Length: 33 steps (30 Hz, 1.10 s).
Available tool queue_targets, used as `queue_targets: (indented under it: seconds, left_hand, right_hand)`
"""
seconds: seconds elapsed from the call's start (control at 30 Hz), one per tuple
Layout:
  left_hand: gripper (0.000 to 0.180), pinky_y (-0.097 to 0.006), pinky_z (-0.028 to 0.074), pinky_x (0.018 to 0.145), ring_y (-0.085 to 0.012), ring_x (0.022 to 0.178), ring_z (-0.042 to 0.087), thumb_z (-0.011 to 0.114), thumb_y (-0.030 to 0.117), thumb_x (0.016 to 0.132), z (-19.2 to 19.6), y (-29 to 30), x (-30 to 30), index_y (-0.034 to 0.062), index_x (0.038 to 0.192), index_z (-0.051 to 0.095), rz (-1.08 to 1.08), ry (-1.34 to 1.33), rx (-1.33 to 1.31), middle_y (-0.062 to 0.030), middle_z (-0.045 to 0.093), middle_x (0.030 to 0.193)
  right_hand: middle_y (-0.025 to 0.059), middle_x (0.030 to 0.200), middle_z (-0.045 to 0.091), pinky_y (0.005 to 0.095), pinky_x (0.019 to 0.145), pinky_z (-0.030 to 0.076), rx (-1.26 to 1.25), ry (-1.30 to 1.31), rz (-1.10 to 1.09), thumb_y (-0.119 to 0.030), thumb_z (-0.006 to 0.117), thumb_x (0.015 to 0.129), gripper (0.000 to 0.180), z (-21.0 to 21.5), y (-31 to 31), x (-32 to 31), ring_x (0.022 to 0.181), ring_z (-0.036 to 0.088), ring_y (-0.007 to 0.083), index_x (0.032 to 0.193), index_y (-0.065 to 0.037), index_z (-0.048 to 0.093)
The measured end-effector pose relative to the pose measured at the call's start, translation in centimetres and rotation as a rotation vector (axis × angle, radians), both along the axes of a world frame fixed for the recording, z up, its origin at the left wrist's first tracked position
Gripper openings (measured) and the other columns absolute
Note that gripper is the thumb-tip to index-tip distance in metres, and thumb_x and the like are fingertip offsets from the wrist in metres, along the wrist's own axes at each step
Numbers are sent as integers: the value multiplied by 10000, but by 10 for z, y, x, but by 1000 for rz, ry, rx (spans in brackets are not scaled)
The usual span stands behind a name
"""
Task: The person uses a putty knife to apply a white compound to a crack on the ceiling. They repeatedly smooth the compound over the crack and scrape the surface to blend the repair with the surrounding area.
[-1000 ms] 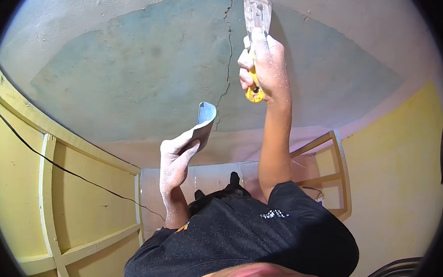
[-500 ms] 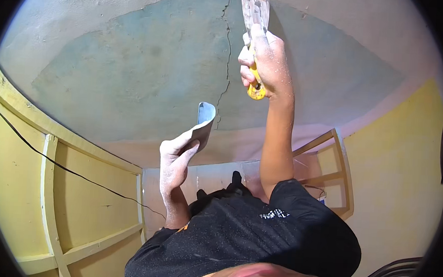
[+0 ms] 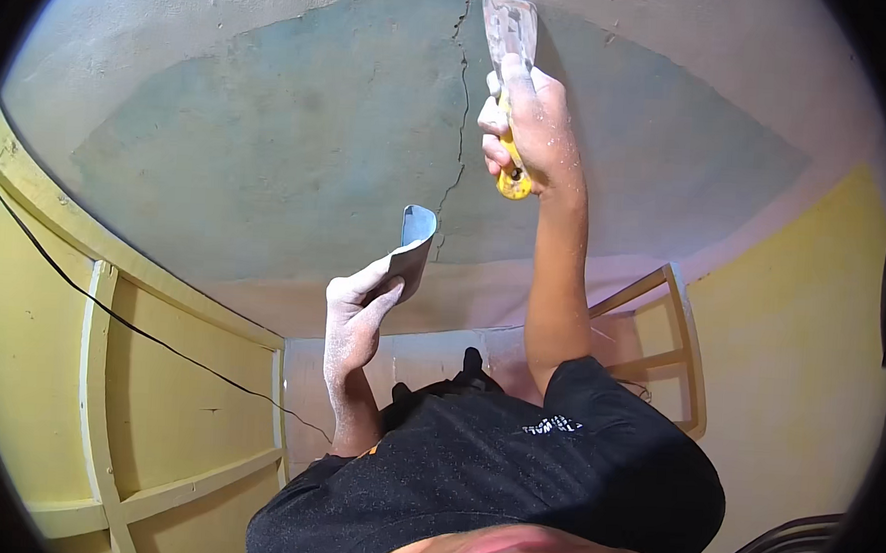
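Overhead, right hand (image 3: 531, 131) grips a yellow-handled putty knife (image 3: 507, 40) flat against the cracked ceiling (image 3: 269, 147).
Left hand (image 3: 356, 307) pinches a smaller scraper (image 3: 413, 240) below; too steep a blade might gouge plaster beside the crack (image 3: 458, 137).

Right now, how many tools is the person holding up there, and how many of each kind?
Putty knife with yellow handle and wide metal blade, gripped in the right hand: 1
Small flat grey scraper blade, held in the left hand: 1
Total: 2
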State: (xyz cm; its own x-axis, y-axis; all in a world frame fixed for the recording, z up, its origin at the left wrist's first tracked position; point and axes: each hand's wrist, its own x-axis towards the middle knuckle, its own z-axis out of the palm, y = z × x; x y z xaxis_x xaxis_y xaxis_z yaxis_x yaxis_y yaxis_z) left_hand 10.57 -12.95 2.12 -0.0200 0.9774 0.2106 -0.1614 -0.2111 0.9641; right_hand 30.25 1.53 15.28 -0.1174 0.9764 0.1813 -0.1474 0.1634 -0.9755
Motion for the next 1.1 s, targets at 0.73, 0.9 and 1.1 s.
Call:
queue_targets:
  seconds: [0.73, 0.9, 1.1]
  left_hand:
    - [369, -280, 464, 955, -130, 992, 631, 581, -69, 888, 7, -2, 1, -64, 1250, 652, 0, 28, -7, -78, 709, 1074]
    - [400, -275, 457, 962, -128, 1006, 621, 598, -61, 859, 9, 0, 4, -65, 1257, 645, 11, 28, -40, -78, 709, 1082]
    - [387, -289, 456, 984, -136, 1025, 627, 593, -70, 879, 9, -2, 3, -62, 1262, 646, 39, 55, -59, -82, 705, 1102]
  right_hand:
    - [35, 566, 436, 305, 350, 411, 34, 30, -32, -398, 430, 1062, 416, -4, 5, -18, 357, 429, 126, 873, -29, 460]
    - [62, 530, 445, 317, 350, 402, 45, 84, -74, -350, 407, 1060, 423, -4, 10, -22, 354, 466, 150, 828, 0, 462]
    - [50, 549, 450, 302, 358, 413, 31, 65, -43, -350, 387, 1072, 418, 3, 17, -13, 360, 455, 143, 852, -2, 458]
